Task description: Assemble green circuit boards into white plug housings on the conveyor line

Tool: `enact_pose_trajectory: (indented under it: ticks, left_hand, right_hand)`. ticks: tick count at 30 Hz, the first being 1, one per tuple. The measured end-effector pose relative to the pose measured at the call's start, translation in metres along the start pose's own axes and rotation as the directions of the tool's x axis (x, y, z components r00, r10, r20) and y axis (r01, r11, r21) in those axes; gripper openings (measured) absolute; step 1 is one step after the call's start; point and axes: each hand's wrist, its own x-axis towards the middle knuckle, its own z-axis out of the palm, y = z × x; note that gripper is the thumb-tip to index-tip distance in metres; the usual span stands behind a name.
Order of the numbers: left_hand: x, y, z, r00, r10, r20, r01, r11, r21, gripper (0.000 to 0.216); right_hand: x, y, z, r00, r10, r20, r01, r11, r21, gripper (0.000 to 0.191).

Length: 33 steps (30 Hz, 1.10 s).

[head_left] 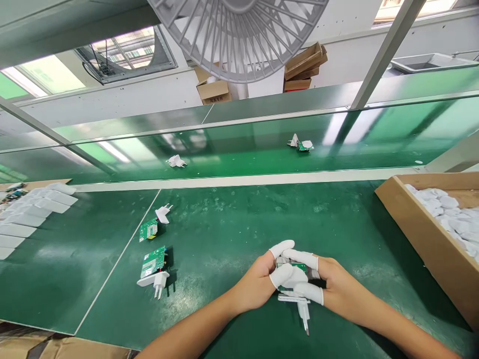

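Observation:
Both my hands meet low in the middle of the green bench. My left hand [262, 281] and my right hand [337, 286] wear white finger cots and pinch the same small assembly [297, 294]: a green circuit board with a white plug plate, its metal prongs pointing down toward me. To the left lie a green circuit board with a white plug [153, 269] and, farther back, another board [148, 230] beside a loose white plug piece [163, 213].
A cardboard box [419, 229] with several white parts stands at the right. White covers [33, 209] lie in rows at the far left. On the conveyor belt behind lie a white plug [176, 161] and a board with plug [301, 144]. A fan hangs overhead.

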Motion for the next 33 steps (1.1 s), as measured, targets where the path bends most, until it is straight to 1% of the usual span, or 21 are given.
enact_pose_trajectory:
  ticks: [3, 7, 13, 16, 19, 21, 22, 24, 26, 29, 33]
  left_hand:
    - [0.001, 0.0, -0.001, 1.0, -0.011, -0.005, 0.011, 1.0, -0.011, 0.058]
    - [0.002, 0.002, -0.001, 1.0, -0.018, -0.005, 0.018, 1.0, -0.019, 0.063]
    - [0.002, -0.001, 0.0, 1.0, 0.016, 0.014, -0.015, 0.999, -0.038, 0.06]
    - [0.001, 0.0, -0.001, 1.0, 0.004, 0.016, -0.004, 0.999, -0.035, 0.061]
    - [-0.002, 0.005, -0.002, 0.997, 0.015, 0.074, -0.014, 1.0, -0.021, 0.065]
    - [-0.005, 0.009, -0.003, 0.991, 0.027, 0.132, -0.026, 1.0, -0.009, 0.065]
    - [-0.007, 0.01, -0.004, 0.989, 0.027, 0.147, -0.027, 1.0, -0.001, 0.063]
    - [-0.008, 0.011, -0.004, 0.988, 0.014, 0.152, -0.015, 1.0, 0.005, 0.06]
    - [-0.007, 0.009, -0.004, 0.988, 0.012, 0.155, -0.008, 1.0, -0.026, 0.06]
    - [-0.005, 0.004, -0.003, 0.987, 0.029, 0.158, -0.019, 0.998, -0.063, 0.064]
    - [-0.003, -0.001, -0.002, 0.99, 0.024, 0.136, -0.019, 0.999, -0.044, 0.064]
  right_hand:
    - [0.002, 0.004, 0.003, 0.999, -0.007, -0.034, 0.005, 0.998, -0.061, 0.042]
    - [0.002, 0.002, 0.002, 1.0, 0.013, -0.027, -0.015, 0.995, -0.104, 0.037]
    - [-0.001, -0.006, -0.007, 0.998, 0.004, 0.059, -0.006, 1.0, 0.027, 0.036]
    - [-0.002, -0.006, -0.007, 0.998, 0.01, 0.063, -0.012, 0.999, 0.034, 0.037]
    - [-0.001, -0.006, 0.0, 0.999, 0.041, 0.003, -0.041, 0.999, 0.026, 0.047]
    - [0.0, -0.008, 0.008, 0.996, 0.064, -0.067, -0.063, 0.998, 0.017, 0.057]
    - [0.001, -0.008, 0.011, 0.992, 0.071, -0.107, -0.07, 0.998, 0.008, 0.058]
    - [0.002, -0.009, 0.017, 0.983, 0.067, -0.169, -0.071, 0.997, -0.021, 0.052]
    - [0.002, -0.01, 0.019, 0.981, 0.044, -0.191, -0.054, 0.997, -0.047, 0.041]
    - [0.002, -0.01, 0.016, 0.988, -0.008, -0.157, -0.002, 0.998, -0.063, 0.03]
    - [0.0, -0.011, 0.007, 0.994, -0.072, -0.086, 0.066, 0.995, -0.07, 0.031]
